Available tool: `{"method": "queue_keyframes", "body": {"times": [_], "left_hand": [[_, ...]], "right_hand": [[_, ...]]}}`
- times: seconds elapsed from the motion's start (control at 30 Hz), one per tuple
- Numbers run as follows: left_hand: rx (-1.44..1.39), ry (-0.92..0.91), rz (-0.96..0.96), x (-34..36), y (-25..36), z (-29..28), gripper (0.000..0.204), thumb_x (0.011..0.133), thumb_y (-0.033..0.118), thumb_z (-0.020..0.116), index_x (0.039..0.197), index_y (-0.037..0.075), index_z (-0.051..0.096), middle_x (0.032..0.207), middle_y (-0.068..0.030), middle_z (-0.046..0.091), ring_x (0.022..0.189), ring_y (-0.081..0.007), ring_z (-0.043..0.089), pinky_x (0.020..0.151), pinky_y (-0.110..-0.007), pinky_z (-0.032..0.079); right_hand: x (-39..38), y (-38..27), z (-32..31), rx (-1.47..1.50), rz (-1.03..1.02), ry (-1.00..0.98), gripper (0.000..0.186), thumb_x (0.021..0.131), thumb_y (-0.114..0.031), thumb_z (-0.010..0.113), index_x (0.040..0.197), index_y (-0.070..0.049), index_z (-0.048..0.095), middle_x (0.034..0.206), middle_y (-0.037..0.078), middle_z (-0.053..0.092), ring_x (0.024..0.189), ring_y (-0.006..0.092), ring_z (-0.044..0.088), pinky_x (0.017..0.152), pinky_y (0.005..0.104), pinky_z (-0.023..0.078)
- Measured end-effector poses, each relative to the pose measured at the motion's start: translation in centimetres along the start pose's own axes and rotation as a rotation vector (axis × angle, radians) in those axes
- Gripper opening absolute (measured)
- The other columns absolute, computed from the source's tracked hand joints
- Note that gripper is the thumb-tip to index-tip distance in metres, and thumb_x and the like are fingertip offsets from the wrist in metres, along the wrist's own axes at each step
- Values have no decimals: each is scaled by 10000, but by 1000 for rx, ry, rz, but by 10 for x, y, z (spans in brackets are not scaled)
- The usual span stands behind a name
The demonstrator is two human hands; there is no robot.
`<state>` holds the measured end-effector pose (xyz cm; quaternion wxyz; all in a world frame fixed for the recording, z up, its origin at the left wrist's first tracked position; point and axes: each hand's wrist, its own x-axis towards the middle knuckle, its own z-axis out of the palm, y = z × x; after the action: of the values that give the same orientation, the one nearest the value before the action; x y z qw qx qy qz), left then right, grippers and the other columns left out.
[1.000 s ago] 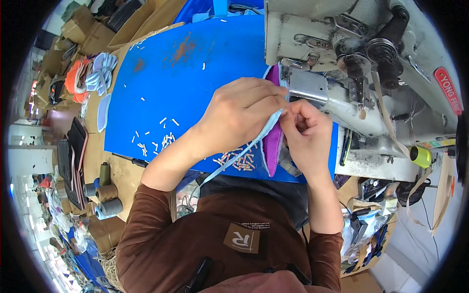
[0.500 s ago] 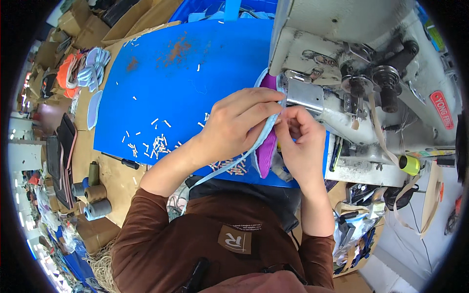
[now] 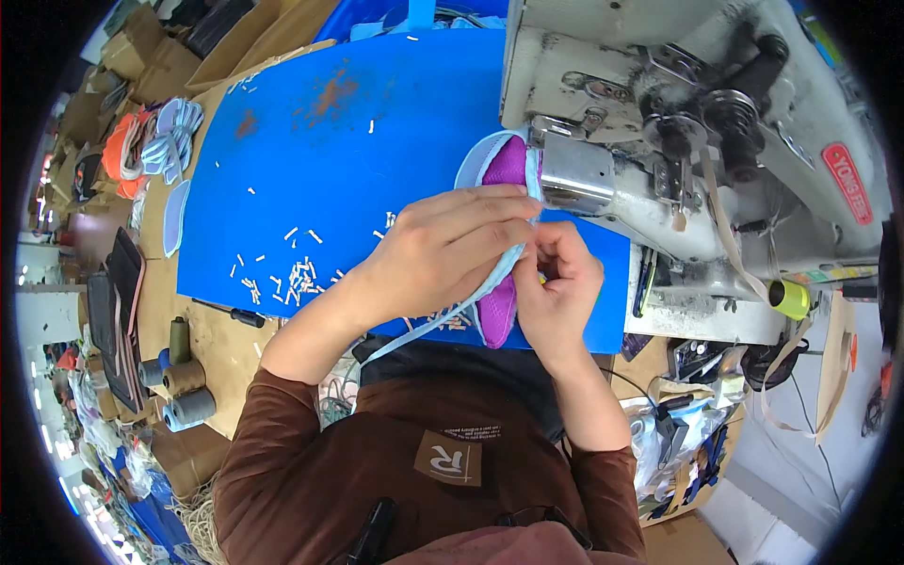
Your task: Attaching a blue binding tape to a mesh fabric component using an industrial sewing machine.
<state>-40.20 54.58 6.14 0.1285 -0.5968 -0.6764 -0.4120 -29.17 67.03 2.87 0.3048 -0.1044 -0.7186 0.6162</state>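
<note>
A purple mesh fabric piece (image 3: 497,315) with a light blue edge is held upright-lengthwise between my hands, close to the sewing machine's metal plate (image 3: 578,173). My left hand (image 3: 438,247) lies over its middle, fingers closed on the piece and its pale edge. On the other side, my right hand (image 3: 562,294) pinches the edge between thumb and bent fingers. A light blue binding strip (image 3: 400,341) runs from under my left hand down toward my lap. The exact grip of both fingertips, and the piece's middle, are partly hidden.
The grey-white sewing machine (image 3: 603,89) fills the right side. Small cut scraps (image 3: 303,281) lie scattered on the blue tabletop (image 3: 282,188). Thread spools (image 3: 185,377) stand at the left, near bundled striped pieces (image 3: 175,141). A blue bin (image 3: 372,14) sits at the far edge.
Both hands and the purple piece have shifted slightly left, away from the machine's plate. More of the piece's far end and its light blue edge now shows.
</note>
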Motion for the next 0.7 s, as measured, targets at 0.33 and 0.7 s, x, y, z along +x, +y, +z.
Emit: {"method": "queue_keyframes", "body": {"times": [0.33,0.7], "left_hand": [[35,33,-13,-2,4,0,265,753,-27,732,1003,53,690,1136,-98,721,1080,-299,696,882,-378,580],[114,83,30,3,6,4,262,732,-29,729,980,47,692,1106,-95,723,1030,-295,700,845,-375,581]], "right_hand": [[4,-2,-3,-57,-41,-43,84,886,3,701,895,9,618,709,64,692,647,88,686,585,232,517],[12,0,-5,-16,-5,-50,71,901,29,676,913,17,607,690,38,653,634,37,606,562,211,479]]}}
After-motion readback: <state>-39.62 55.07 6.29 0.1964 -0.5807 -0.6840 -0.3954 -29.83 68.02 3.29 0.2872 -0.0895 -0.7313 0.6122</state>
